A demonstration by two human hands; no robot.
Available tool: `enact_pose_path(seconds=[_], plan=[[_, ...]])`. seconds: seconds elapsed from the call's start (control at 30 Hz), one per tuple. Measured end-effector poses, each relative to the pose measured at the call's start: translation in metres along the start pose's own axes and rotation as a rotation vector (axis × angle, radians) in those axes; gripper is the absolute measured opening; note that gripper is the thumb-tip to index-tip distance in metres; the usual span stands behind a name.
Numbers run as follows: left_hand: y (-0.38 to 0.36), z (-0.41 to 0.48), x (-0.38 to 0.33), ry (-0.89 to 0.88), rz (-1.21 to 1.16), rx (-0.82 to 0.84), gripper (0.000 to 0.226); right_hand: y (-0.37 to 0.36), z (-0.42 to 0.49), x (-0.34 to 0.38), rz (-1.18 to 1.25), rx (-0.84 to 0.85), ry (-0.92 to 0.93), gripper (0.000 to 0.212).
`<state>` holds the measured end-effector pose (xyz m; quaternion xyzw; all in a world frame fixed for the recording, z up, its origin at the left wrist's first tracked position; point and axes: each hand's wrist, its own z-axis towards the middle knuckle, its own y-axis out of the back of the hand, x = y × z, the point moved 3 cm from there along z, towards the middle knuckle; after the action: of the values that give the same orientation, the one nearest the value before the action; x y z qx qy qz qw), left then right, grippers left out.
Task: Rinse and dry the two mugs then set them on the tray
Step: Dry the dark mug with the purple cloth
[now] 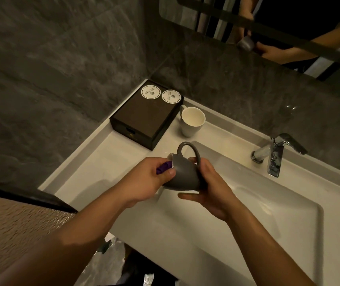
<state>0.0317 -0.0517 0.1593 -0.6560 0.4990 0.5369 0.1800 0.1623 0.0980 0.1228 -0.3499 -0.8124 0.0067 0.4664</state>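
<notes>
A grey mug [185, 174] lies on its side above the left edge of the sink basin [257, 203], handle up, mouth facing left. My right hand [210, 190] grips its base and side. My left hand [150, 178] pushes a purple cloth [163, 167] into the mug's mouth. A white mug [191, 121] stands upright on the counter behind, handle to the left. A dark tray [144, 118] sits in the back left corner of the counter, touching nothing but two round paper coasters [160, 93].
A chrome faucet [276, 153] stands at the right behind the basin, not running. Dark stone walls close in the left and back. A mirror [268, 27] above reflects my hands. The white counter [94, 172] runs left of the basin.
</notes>
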Motion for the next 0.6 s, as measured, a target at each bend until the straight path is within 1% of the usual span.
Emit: enact_pose_path(seconds=[0.07, 0.13, 0.2, 0.27, 0.33, 0.4, 0.47, 0.53, 0.6], plan=[[-0.003, -0.003, 0.000, -0.030, 0.070, 0.002, 0.030, 0.006, 0.002, -0.002, 0.186, 0.029, -0.222, 0.062], [-0.005, -0.006, 0.002, -0.069, 0.110, 0.008, 0.032, 0.008, 0.003, -0.005, 0.340, 0.022, -0.390, 0.075], [-0.006, -0.008, 0.004, -0.104, 0.125, 0.023, 0.029, 0.008, 0.003, -0.008, 0.447, 0.013, -0.511, 0.081], [-0.005, -0.009, 0.005, -0.119, 0.140, 0.047, 0.030, 0.006, 0.003, -0.011, 0.469, 0.053, -0.600, 0.080], [-0.003, -0.009, 0.007, -0.124, 0.162, 0.084, 0.029, 0.005, 0.003, -0.012, 0.429, 0.070, -0.608, 0.072], [-0.001, -0.008, 0.008, -0.117, 0.199, 0.126, 0.030, 0.005, 0.005, -0.013, 0.403, 0.028, -0.555, 0.062], [0.001, -0.005, 0.008, -0.108, 0.220, 0.149, 0.029, 0.005, 0.006, -0.017, 0.392, -0.042, -0.493, 0.060], [0.004, -0.003, 0.008, -0.108, 0.207, 0.144, 0.025, 0.005, 0.006, -0.021, 0.357, -0.099, -0.422, 0.063], [0.006, -0.001, 0.010, -0.095, 0.145, 0.130, 0.021, 0.005, 0.006, -0.021, 0.290, -0.136, -0.290, 0.055]])
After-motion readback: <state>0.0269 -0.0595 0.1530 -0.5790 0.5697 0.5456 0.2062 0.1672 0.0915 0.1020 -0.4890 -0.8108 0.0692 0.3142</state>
